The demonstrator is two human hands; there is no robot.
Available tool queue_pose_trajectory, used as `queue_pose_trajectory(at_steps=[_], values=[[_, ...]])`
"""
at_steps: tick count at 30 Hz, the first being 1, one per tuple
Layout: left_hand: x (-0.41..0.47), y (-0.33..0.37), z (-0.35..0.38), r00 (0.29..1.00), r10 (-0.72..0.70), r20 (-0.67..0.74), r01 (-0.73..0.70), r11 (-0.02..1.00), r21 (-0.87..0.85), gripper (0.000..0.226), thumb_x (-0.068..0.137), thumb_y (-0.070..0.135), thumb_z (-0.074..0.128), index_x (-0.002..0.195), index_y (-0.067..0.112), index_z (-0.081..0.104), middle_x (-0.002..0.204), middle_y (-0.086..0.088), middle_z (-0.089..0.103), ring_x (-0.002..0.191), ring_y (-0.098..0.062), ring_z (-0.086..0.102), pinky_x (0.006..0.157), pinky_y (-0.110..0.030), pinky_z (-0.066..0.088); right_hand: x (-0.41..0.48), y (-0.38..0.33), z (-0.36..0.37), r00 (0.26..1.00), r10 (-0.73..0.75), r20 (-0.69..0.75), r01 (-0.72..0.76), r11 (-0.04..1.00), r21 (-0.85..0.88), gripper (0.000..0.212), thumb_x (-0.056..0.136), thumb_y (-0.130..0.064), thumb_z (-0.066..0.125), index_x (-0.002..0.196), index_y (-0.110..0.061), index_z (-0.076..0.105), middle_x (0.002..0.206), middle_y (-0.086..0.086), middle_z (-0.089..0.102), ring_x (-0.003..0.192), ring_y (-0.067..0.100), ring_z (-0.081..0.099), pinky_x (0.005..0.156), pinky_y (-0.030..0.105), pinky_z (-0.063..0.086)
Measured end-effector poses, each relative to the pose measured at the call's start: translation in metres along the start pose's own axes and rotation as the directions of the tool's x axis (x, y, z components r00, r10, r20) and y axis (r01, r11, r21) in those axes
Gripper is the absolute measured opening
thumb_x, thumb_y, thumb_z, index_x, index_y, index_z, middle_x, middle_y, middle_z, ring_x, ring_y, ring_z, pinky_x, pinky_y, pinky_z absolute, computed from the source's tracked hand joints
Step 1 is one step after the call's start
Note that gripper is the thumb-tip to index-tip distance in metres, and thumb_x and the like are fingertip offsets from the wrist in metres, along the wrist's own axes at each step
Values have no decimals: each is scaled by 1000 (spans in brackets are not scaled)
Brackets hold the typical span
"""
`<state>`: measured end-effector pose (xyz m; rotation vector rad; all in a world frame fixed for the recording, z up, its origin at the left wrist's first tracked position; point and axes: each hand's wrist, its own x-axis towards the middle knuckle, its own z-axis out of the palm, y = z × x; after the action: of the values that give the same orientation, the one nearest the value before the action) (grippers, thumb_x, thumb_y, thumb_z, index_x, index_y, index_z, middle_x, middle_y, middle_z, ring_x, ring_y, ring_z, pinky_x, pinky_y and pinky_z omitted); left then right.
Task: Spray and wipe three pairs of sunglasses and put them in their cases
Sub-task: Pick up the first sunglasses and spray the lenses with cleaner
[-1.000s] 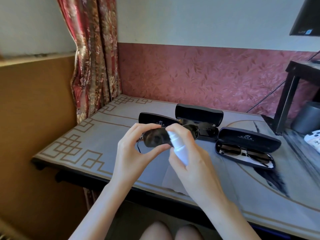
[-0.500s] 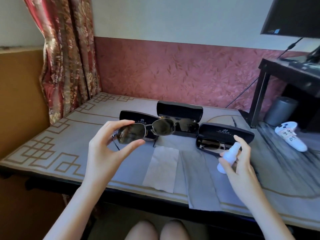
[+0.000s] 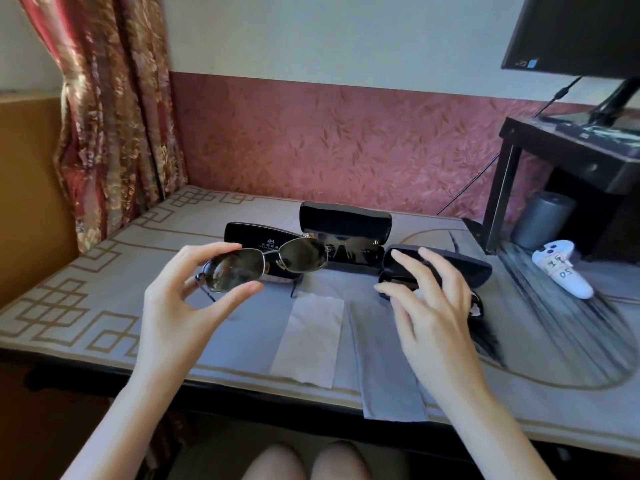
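Note:
My left hand (image 3: 180, 306) pinches a metal-framed pair of sunglasses (image 3: 266, 263) by its left lens, lifted above the table. Behind it stands an open black case (image 3: 249, 235) with a logo. The middle open case (image 3: 346, 221) holds a dark pair of sunglasses (image 3: 349, 251). My right hand (image 3: 429, 306) hovers with spread fingers over the right open case (image 3: 474, 268) and holds nothing. It hides most of that case; a white sliver under the fingers may be the spray bottle. A white tissue (image 3: 311, 341) and a grey cloth (image 3: 384, 362) lie flat in front.
A white game controller (image 3: 564, 271) lies at the right on the patterned table mat (image 3: 69, 306). Behind it stand a grey cylinder (image 3: 542, 220), a black stand (image 3: 502, 188) and a monitor (image 3: 571, 29). A curtain (image 3: 114, 116) hangs at the left.
My right hand carried the white spray bottle from the sunglasses to the right, let go of it by the right case and now has spread fingers. The left hand keeps holding the sunglasses.

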<state>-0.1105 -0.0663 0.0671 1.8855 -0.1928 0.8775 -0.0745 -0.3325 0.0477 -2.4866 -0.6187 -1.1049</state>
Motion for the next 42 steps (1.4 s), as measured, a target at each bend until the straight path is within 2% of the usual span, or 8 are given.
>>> queue_pose_trajectory(at_steps=[8,11,14,20,25,29,38,42], values=[[0,-1,-2,1000,-15,-7,15,1000,-20,41,67,28,78,105,33,64,101,12,66,101,-6,61,89,-29,50,8,-7,0,1000,1,15,0,1000,-26,21,85,-6,58,100,-13,71,127,5,62,123,25,42,110,30,18],[1,1,-1,1000,-11,-6,11,1000,-26,41,67,33,77,106,31,64,101,13,66,102,-6,61,87,-19,48,3,10,1,965,96,244,-123,988,95,20,91,-13,59,107,-17,71,119,-5,64,115,10,42,103,30,32],[2,1,1,1000,-9,3,9,1000,-21,40,67,35,76,106,31,64,101,14,66,102,-6,61,86,-17,48,-5,13,-5,830,115,545,-144,989,11,34,96,-25,56,130,-25,59,129,-15,57,122,4,39,103,24,32],[0,0,3,1000,-8,11,8,1000,-8,41,67,35,76,106,30,64,102,13,66,103,-5,61,87,-19,49,-5,12,-8,761,123,637,-115,992,-54,37,98,-22,52,132,-34,53,125,-17,55,115,9,47,90,20,33],[1,1,3,1000,-3,10,3,1000,-14,42,67,33,77,106,29,64,104,10,66,104,-10,62,90,-29,51,-12,29,-8,821,410,399,-497,856,143,23,90,-19,64,109,-28,55,103,-9,62,96,20,60,81,42,51],[1,0,3,1000,1,7,0,1000,-15,41,67,29,78,106,29,64,104,11,67,104,-8,62,90,-32,51,-23,39,-13,764,585,272,-643,723,254,42,90,-15,64,122,-29,41,107,-5,59,94,22,62,77,42,53],[1,1,8,1000,3,14,-3,1000,-15,42,67,28,79,105,35,63,103,15,67,103,-6,62,91,-34,51,-28,47,-12,761,559,330,-645,707,290,70,84,-20,73,140,-35,34,120,-7,58,107,12,58,84,26,42],[0,1,8,1000,-2,13,3,1000,-27,42,66,29,78,104,37,63,104,13,67,103,-10,63,93,-41,51,-21,33,-25,898,435,62,-428,835,345,61,87,-14,69,141,-18,40,138,-10,45,121,-13,39,96,1,27]])
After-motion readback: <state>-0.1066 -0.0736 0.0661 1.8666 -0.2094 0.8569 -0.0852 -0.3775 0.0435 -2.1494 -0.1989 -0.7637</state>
